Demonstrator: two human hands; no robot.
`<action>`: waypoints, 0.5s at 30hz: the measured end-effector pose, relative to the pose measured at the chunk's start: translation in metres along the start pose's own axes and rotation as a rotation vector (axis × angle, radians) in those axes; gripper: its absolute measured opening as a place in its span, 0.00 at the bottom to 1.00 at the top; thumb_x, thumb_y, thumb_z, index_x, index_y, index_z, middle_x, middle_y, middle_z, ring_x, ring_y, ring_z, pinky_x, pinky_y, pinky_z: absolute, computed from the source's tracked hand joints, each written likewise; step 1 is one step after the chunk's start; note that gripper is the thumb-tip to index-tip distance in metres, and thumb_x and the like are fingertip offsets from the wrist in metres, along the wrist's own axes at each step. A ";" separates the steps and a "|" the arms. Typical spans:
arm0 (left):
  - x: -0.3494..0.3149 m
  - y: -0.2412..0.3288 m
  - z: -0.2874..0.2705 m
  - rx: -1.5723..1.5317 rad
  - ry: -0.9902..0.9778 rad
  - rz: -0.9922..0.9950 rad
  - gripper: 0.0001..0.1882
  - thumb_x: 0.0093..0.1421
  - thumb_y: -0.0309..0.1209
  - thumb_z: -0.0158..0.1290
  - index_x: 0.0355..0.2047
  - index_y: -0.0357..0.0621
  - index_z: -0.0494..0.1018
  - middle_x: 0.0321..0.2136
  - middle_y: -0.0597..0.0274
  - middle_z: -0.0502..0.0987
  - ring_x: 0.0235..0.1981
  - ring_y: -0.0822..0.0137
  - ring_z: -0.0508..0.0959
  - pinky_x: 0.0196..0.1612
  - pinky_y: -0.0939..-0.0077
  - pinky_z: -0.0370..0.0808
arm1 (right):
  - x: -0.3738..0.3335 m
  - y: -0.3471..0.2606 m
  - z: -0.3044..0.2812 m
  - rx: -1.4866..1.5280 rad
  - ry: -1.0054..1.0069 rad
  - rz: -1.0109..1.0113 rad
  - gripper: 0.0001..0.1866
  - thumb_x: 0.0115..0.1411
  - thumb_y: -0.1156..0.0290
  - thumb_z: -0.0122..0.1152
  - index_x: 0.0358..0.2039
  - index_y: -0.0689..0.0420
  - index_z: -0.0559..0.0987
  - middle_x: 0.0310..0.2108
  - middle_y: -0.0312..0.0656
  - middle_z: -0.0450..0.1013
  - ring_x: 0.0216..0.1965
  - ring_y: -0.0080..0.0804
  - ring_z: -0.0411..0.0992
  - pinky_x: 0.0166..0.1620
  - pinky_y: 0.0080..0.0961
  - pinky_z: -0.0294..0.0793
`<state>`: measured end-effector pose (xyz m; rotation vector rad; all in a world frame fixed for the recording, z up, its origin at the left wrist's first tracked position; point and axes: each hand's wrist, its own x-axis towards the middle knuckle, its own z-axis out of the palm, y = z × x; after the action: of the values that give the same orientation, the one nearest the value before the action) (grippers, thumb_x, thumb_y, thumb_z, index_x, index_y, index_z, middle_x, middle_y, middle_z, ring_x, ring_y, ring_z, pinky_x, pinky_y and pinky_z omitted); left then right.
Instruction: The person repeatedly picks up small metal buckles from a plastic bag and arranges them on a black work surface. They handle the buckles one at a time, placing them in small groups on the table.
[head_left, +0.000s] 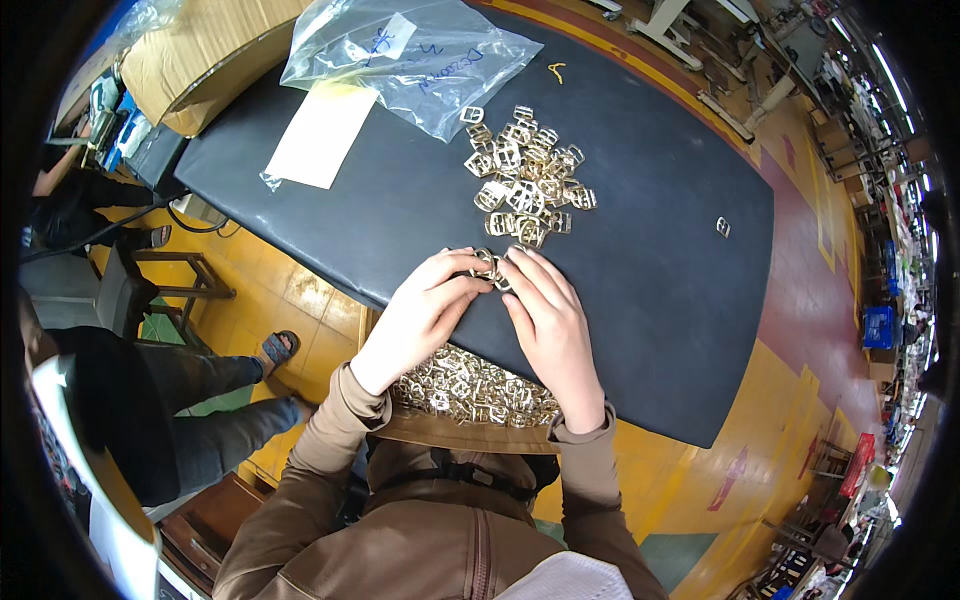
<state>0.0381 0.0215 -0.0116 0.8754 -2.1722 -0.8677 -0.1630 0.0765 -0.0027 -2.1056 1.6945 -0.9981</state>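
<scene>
Here, your left hand [437, 292] and right hand [548, 312] pinch metal buckles [487, 268] at their fingertips, beside the buckle pile [528, 172] on the black table [660, 270]; probably light, rigid and slick, they're best held by the rims.

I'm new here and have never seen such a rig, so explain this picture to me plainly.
There is no machine: a person works bare-handed. The single picture comes from a wide fisheye camera on the person's head, looking down, so edges bend. The left-hand grip pinches shiny metal buckles, and the right-hand grip meets it there; how many pieces are held is hard to tell. On the dark table lie a loose pile of buckles, one lone buckle to the right, a clear plastic bag and a pale sheet. Nearest the body, below the table's edge, a brown box holds many more.
</scene>
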 end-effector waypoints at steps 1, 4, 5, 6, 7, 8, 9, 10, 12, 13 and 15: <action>0.000 -0.001 0.000 -0.016 0.032 0.001 0.09 0.65 0.19 0.57 0.43 0.39 0.82 0.52 0.57 0.80 0.64 0.51 0.75 0.69 0.54 0.70 | -0.006 -0.001 -0.001 0.009 -0.004 0.012 0.18 0.65 0.76 0.65 0.56 0.59 0.83 0.60 0.46 0.77 0.61 0.46 0.74 0.64 0.41 0.73; 0.002 -0.002 0.002 -0.008 0.064 0.002 0.09 0.64 0.18 0.58 0.44 0.39 0.81 0.52 0.55 0.79 0.59 0.51 0.77 0.65 0.57 0.73 | -0.024 -0.002 -0.010 0.038 0.013 0.053 0.16 0.62 0.78 0.68 0.51 0.59 0.85 0.55 0.45 0.79 0.57 0.45 0.77 0.59 0.39 0.77; 0.002 -0.001 0.003 -0.019 0.070 -0.014 0.09 0.64 0.19 0.58 0.44 0.39 0.80 0.52 0.56 0.79 0.59 0.51 0.78 0.65 0.57 0.72 | -0.029 -0.003 -0.014 0.060 0.023 0.091 0.16 0.62 0.79 0.68 0.51 0.59 0.85 0.54 0.45 0.79 0.56 0.45 0.77 0.58 0.39 0.77; 0.002 0.001 0.004 -0.025 0.080 -0.042 0.10 0.63 0.21 0.60 0.45 0.40 0.81 0.53 0.55 0.79 0.60 0.50 0.77 0.65 0.56 0.72 | -0.035 -0.004 -0.019 0.088 0.036 0.135 0.16 0.62 0.79 0.68 0.51 0.59 0.85 0.53 0.45 0.79 0.55 0.45 0.77 0.58 0.38 0.77; 0.002 0.004 0.006 -0.029 0.091 -0.070 0.11 0.63 0.22 0.61 0.46 0.41 0.81 0.54 0.55 0.78 0.61 0.50 0.76 0.64 0.56 0.72 | -0.038 -0.004 -0.021 0.117 0.048 0.178 0.17 0.61 0.80 0.69 0.51 0.59 0.85 0.51 0.45 0.79 0.54 0.45 0.77 0.57 0.38 0.78; 0.003 0.006 0.008 -0.035 0.103 -0.100 0.12 0.62 0.24 0.63 0.46 0.42 0.81 0.55 0.55 0.78 0.62 0.49 0.76 0.64 0.55 0.72 | -0.038 -0.005 -0.022 0.124 0.105 0.217 0.18 0.60 0.80 0.70 0.51 0.60 0.84 0.50 0.45 0.78 0.52 0.44 0.78 0.55 0.37 0.78; 0.003 0.008 0.010 0.039 0.115 -0.076 0.13 0.61 0.26 0.64 0.47 0.43 0.81 0.56 0.55 0.78 0.63 0.48 0.75 0.64 0.55 0.72 | -0.039 -0.006 -0.022 0.103 0.129 0.245 0.20 0.59 0.79 0.71 0.54 0.60 0.83 0.53 0.46 0.76 0.54 0.45 0.76 0.56 0.37 0.77; 0.005 0.009 0.013 0.114 0.129 -0.054 0.15 0.61 0.28 0.65 0.48 0.45 0.81 0.58 0.55 0.77 0.64 0.47 0.74 0.65 0.54 0.72 | -0.037 -0.007 -0.020 0.064 0.137 0.251 0.22 0.59 0.77 0.72 0.55 0.59 0.83 0.55 0.45 0.75 0.55 0.45 0.75 0.58 0.39 0.75; 0.007 0.011 0.017 0.261 0.115 -0.027 0.18 0.60 0.32 0.67 0.51 0.48 0.81 0.62 0.55 0.74 0.67 0.44 0.70 0.66 0.52 0.70 | -0.032 -0.009 -0.014 -0.056 0.110 0.231 0.24 0.61 0.69 0.73 0.58 0.55 0.81 0.59 0.45 0.72 0.59 0.46 0.71 0.60 0.42 0.72; 0.008 0.010 0.017 0.248 0.116 -0.038 0.17 0.60 0.31 0.66 0.50 0.48 0.81 0.62 0.54 0.75 0.67 0.44 0.70 0.66 0.52 0.70 | -0.029 -0.010 -0.011 -0.134 0.075 0.205 0.26 0.62 0.64 0.72 0.61 0.52 0.80 0.61 0.45 0.71 0.60 0.47 0.69 0.60 0.44 0.70; 0.009 0.008 0.017 0.227 0.121 -0.045 0.17 0.61 0.29 0.65 0.50 0.47 0.81 0.62 0.54 0.75 0.67 0.45 0.71 0.67 0.52 0.69 | -0.023 -0.012 -0.005 -0.167 0.020 0.155 0.25 0.62 0.64 0.72 0.60 0.47 0.83 0.61 0.41 0.70 0.59 0.43 0.68 0.62 0.43 0.66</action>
<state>0.0173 0.0253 -0.0125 1.0628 -2.1803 -0.5797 -0.1590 0.1025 0.0005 -2.0287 1.9791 -0.8628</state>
